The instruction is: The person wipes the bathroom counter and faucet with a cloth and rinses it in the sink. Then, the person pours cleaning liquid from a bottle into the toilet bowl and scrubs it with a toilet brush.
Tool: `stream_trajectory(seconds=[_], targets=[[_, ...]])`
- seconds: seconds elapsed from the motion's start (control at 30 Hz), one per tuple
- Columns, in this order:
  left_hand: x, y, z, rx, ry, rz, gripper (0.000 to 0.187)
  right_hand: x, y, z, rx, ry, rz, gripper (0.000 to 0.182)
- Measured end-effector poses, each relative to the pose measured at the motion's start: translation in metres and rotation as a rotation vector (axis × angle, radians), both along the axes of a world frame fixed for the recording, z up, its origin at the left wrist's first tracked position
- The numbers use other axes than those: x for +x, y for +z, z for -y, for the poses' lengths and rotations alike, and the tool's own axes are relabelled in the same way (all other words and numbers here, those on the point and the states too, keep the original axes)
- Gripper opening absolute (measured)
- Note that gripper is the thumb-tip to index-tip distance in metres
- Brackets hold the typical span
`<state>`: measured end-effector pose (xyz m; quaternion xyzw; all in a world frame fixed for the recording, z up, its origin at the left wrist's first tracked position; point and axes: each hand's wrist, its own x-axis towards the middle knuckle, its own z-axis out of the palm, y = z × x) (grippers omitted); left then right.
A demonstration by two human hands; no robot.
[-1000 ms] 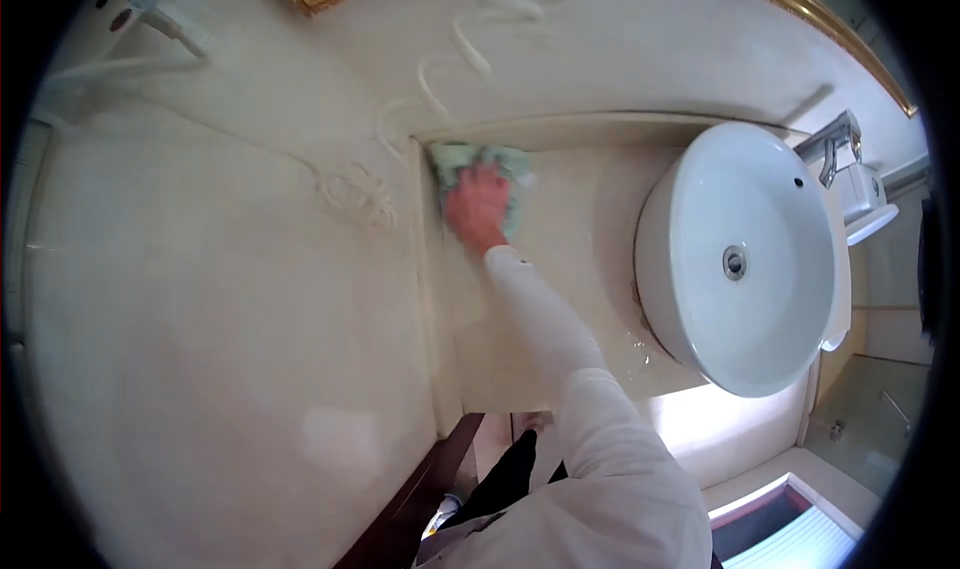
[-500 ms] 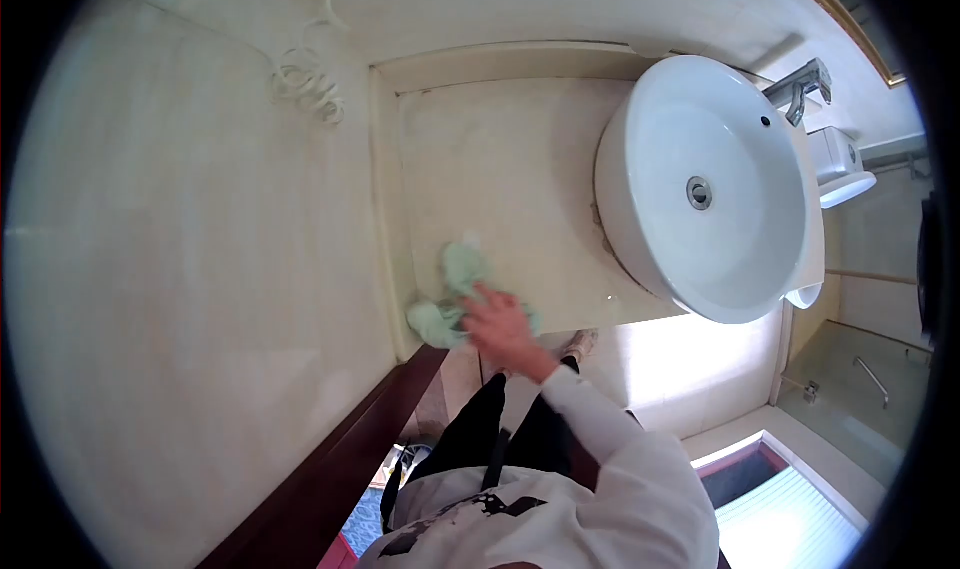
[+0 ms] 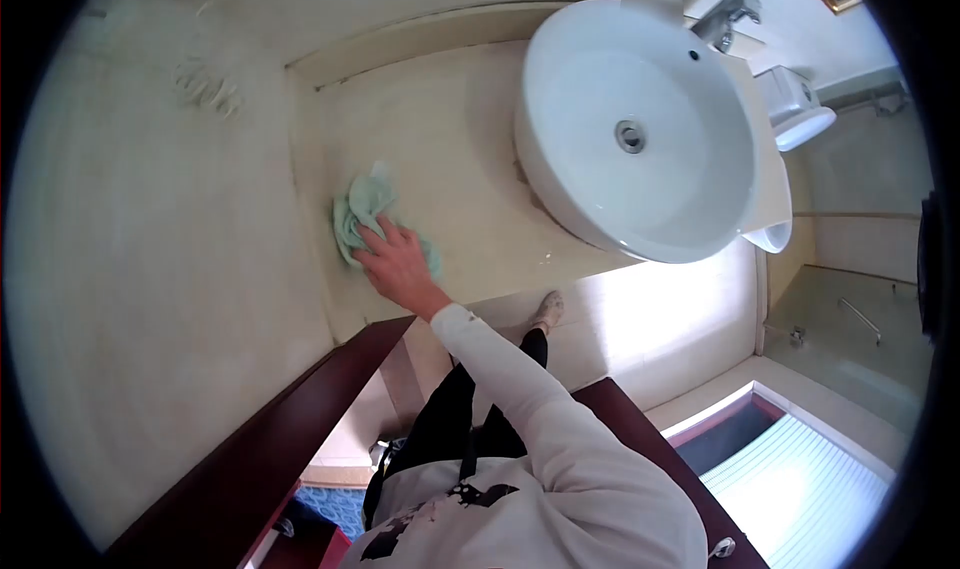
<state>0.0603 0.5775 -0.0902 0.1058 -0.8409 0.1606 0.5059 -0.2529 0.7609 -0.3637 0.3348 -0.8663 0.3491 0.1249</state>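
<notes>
A crumpled pale green cloth (image 3: 357, 209) lies on the cream countertop (image 3: 440, 139), near its left edge close to the wall. My right hand (image 3: 397, 265) is on top of the cloth, palm down, with its fingers curled into the folds and pressing them to the counter. Part of the cloth is hidden beneath the palm. To the right of the hand, apart from it, sits a round white basin (image 3: 690, 159) with a metal drain (image 3: 630, 137). My left hand is out of sight.
A chrome tap (image 3: 727, 19) stands behind the basin. A raised ledge (image 3: 430, 34) runs along the counter's back. Dark red door frame (image 3: 270, 439) is at lower left, and a dark red door edge (image 3: 650, 449) at lower right. A white toilet (image 3: 800, 124) is beyond the basin.
My right hand and the cloth have moved back along the counter, away from the front edge. The view has shifted, so the basin appears further up and left.
</notes>
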Motion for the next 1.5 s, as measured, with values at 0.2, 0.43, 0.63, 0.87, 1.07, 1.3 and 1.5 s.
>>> stream_trajectory(seconds=[0.2,0.43,0.63,0.87,1.07,1.3,1.5], targets=[[-0.008,-0.001,-0.002,-0.016,-0.046,-0.029,0.06,0.012,0.018,-0.15,0.103,-0.195,0.147,0.027],[-0.033,-0.009,-0.017,-0.001,-0.179,-0.099,0.06,0.052,0.018,-0.345,0.428,-0.387,0.169,0.024],[-0.097,-0.05,-0.121,0.579,-0.805,0.079,0.054,0.043,0.046,-0.464,0.058,-1.187,0.312,0.031],[-0.312,-0.163,-0.27,1.258,-0.413,0.57,0.044,-0.053,0.027,-0.482,0.279,-0.978,0.269,0.045],[-0.371,-0.172,-0.362,1.368,-0.305,0.323,0.045,-0.113,-0.003,-0.578,0.303,-1.004,0.256,0.044],[-0.368,-0.17,-0.369,1.503,-0.114,0.382,0.045,-0.329,0.0,-0.685,0.302,-1.124,0.195,0.038],[-0.38,-0.149,-0.387,1.363,-0.046,0.452,0.042,-0.414,-0.001,-0.573,0.249,-0.781,0.095,0.033]])
